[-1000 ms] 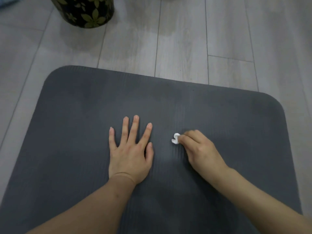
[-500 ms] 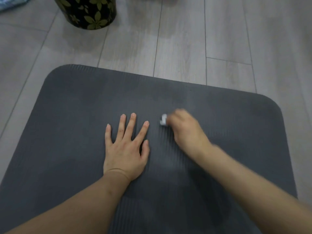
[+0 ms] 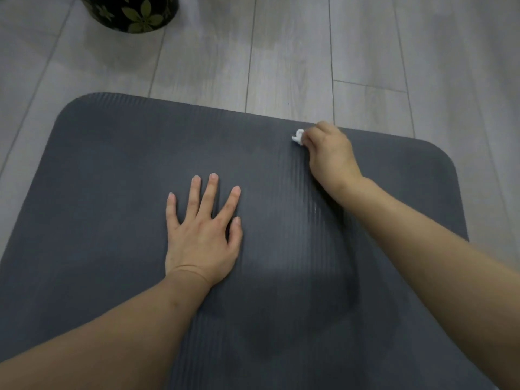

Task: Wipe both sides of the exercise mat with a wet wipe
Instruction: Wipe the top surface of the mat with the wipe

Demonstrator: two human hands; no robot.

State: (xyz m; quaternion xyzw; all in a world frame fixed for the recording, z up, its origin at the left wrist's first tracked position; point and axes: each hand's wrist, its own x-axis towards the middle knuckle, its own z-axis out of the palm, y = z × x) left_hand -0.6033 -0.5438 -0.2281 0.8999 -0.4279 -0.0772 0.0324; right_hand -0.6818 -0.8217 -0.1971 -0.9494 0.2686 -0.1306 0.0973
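Exercise mat: we record dark grey foam, finely ribbed, corners rounded, lying flat on pale grey wood-grain plank flooring.

Wet wipe: small crumpled white wad, touching the mat close to its far edge; we see only the part that sticks out from the fingers.

Right hand: fingers curled, pinching the wipe against the mat.

Left hand: palm down on the mat's middle, fingers straight and spread, grasping nothing.

Pot: we note a round black vessel with olive leaf print, on the floor beyond the mat's far left corner.
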